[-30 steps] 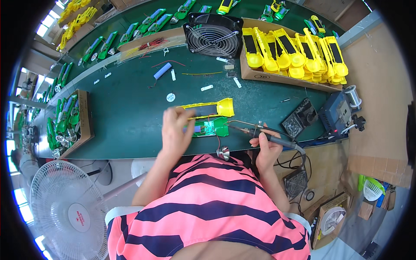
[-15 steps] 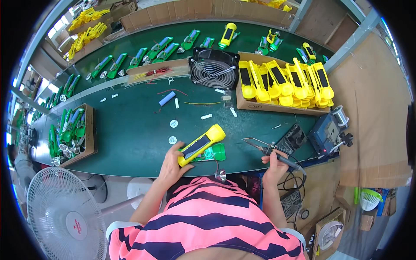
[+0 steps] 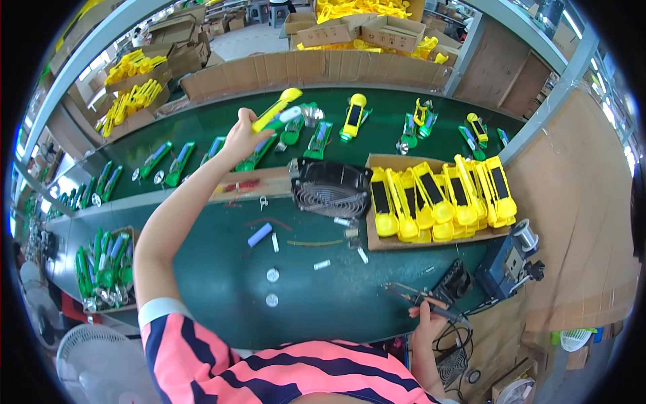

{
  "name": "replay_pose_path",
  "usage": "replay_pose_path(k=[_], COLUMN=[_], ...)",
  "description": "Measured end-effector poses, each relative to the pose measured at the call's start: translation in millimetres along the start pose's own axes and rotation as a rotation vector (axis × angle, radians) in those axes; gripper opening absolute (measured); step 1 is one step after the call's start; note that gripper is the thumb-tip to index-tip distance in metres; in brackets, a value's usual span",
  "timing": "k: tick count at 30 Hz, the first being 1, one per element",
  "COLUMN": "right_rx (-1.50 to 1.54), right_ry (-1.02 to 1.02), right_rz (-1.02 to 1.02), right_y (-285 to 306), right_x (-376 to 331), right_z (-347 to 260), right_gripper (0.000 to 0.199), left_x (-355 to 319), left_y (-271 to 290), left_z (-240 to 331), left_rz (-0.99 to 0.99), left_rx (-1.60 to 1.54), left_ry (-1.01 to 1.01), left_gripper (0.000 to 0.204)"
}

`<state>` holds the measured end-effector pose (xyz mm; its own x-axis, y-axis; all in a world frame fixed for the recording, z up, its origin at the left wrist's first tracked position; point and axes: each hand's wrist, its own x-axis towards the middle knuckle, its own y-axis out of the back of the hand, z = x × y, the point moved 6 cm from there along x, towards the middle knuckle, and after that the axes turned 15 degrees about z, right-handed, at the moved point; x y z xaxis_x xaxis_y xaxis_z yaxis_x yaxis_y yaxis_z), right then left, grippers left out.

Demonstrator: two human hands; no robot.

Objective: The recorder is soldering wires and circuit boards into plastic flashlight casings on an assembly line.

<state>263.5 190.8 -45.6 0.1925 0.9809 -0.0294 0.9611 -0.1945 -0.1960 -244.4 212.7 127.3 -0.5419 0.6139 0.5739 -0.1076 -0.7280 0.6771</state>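
In the head view, we are keeping the black fan [image 3: 333,188] as our landmark. Half a second ago our left hand [image 3: 243,138] was gripping a yellow flashlight housing [image 3: 276,111] on the near side of the fan; now the arm is stretching out past it, and the hand is holding that housing beyond the fan and to its left, above the green far surface [image 3: 387,131]. The fingers are closing around the housing's narrow end. A green flashlight body [image 3: 289,131] and a silver reflector [image 3: 313,116] are showing close by the housing; we cannot tell whether the fingers are holding them too.

Nearer than the fan and to its right, our right hand [image 3: 425,324] is still grasping the soldering iron [image 3: 441,310], tip pointing left. Two round white stickers [image 3: 272,275] are staying nearer than the fan, to its left, with the blue battery cell [image 3: 260,235] lying between them and the fan's level. The cardboard carton [image 3: 404,244] of yellow housings is still standing just right of the fan.
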Motion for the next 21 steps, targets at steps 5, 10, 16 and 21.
replay_pose_path(k=[5,10,16,21], right_rx=[-0.058,-0.101,-0.137,-0.083], right_ry=[-0.042,-0.043,-0.074,-0.046], right_rz=[0.051,0.097,0.156,0.075], right_y=[-6,-16,-16,-17], right_x=[-3,0,2,-4], right_z=[4,2,3,-2], right_gripper=[0.014,0.013,0.012,0.019], left_x=[62,79,43,39], left_y=[-116,-173,-185,-160], left_z=[-110,-119,-27,12], left_rz=[0.186,-0.076,-0.163,-0.260], left_rx=[-0.109,0.216,0.568,0.282], left_ry=[0.520,0.341,-1.170,-1.074], left_gripper=[0.060,0.050,0.031,0.038])
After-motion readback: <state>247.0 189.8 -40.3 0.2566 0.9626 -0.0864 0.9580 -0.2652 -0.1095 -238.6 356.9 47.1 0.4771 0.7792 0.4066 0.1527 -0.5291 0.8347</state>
